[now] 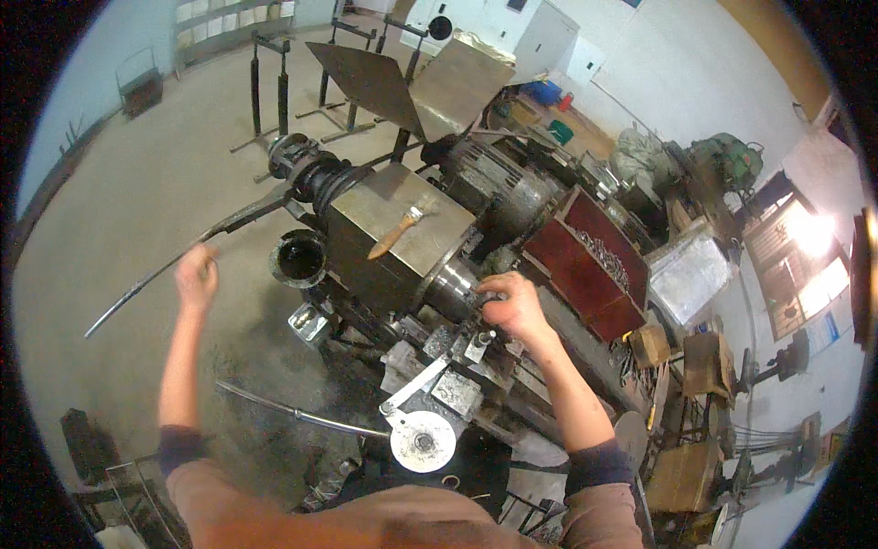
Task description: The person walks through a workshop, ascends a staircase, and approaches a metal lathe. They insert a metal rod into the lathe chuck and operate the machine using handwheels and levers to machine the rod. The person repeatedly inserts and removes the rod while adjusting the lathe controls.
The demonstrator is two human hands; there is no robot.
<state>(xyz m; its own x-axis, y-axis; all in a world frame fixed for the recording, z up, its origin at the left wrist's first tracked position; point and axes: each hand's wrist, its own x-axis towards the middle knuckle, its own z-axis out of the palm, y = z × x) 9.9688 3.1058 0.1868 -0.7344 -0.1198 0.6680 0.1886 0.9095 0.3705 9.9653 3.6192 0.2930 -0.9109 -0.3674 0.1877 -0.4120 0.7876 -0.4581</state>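
Observation:
My left hand point(198, 276) is closed at the long metal lever point(146, 288), which slopes up to the headstock of a small lathe point(375, 229). The fingers look curled against the bar. At the bright round chuck point(452, 282) of the lathe, my right hand point(514, 306) has its thumb and fingers pinched together in front of the chuck's face. Whatever they hold is too small or hidden to name. Just below that hand is the tool post point(479, 344). A wooden-handled brush point(395, 234) lies on the headstock cover.
A white handwheel point(422, 441) and a second long lever point(302, 416) are close in front of me. Behind the lathe stands a dark red bin point(585, 284) with small metal parts. A black round cup point(299, 259) sits left of the headstock; cardboard boxes point(686, 476) are at the right.

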